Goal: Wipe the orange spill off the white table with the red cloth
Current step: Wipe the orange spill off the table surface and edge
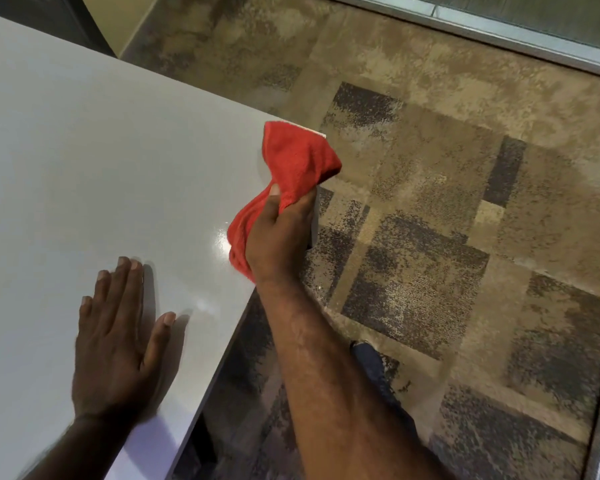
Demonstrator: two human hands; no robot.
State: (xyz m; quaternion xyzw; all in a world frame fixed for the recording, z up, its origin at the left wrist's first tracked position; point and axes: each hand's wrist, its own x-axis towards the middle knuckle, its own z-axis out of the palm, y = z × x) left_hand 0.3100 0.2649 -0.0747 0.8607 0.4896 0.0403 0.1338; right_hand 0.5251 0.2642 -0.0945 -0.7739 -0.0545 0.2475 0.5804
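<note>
Desk corner (321, 135) mostly hidden under red cloth (297, 161); fingers of right hand (278, 237) tucked out of sight beneath the fabric, only the thumb (274, 194) showing. Right grip closed around the cloth's bunched middle, one end fanning out beyond the grip over the corner, the other end trailing back beside the wrist on the white desk (101, 150). Orange spill not discernible anywhere. Left hand (118, 334) flat, fingers spread, palm down on the desk, well apart from the cloth. Patterned carpet (465, 237) below.

A patterned brown rug (430, 209) covers the floor.
</note>
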